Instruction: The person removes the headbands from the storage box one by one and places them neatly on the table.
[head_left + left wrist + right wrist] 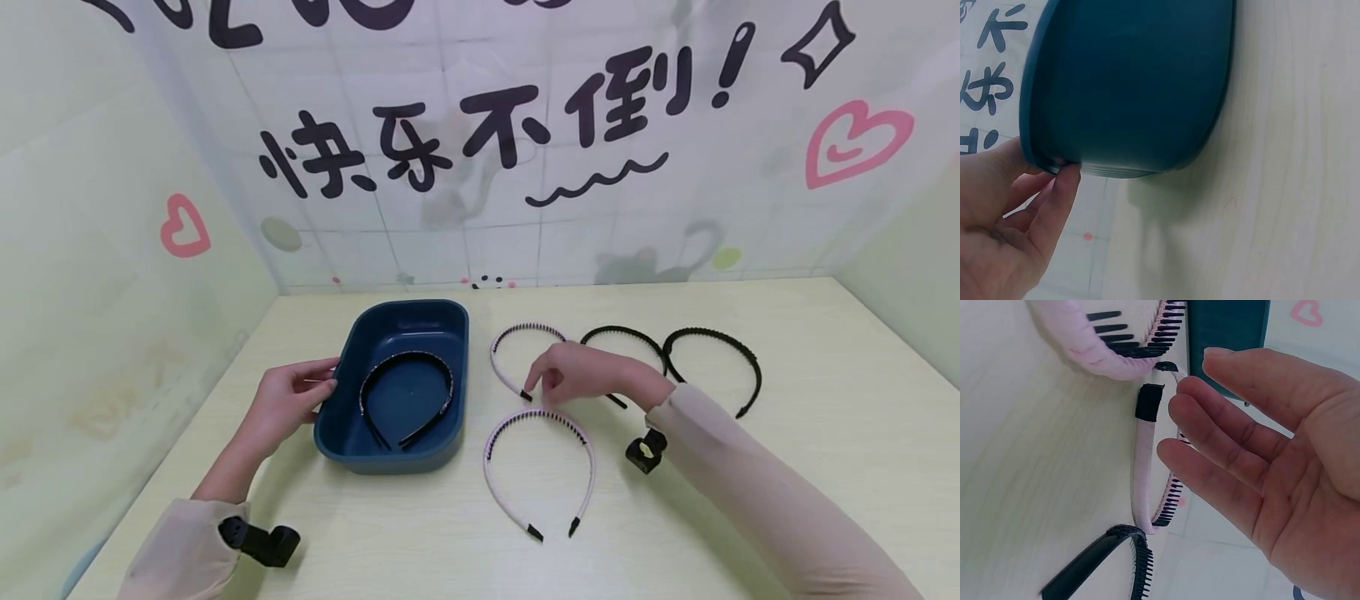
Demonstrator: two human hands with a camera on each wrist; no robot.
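Observation:
My left hand (pixel 281 408) grips the left rim of a dark blue plastic bin (pixel 397 467), thumb and fingers on either side of the edge in the left wrist view. Inside the bin lies a black headband (pixel 452 390). On the right, my right hand (pixel 581 371) holds nothing; its fingers are loosely bent in the right wrist view. It is over the gap between a pink toothed headband (pixel 495 494) in front and another pink headband (pixel 493 358) behind. In the head view it partly hides the rear pink headband and a black headband (pixel 622 330).
Another black headband (pixel 757 367), with a braided look, lies at the far right of the row. A pale wood table (pixel 360 542) bears everything. Behind it hangs a white printed curtain (pixel 480 250) with large dark characters, and similar sheets flank both sides.

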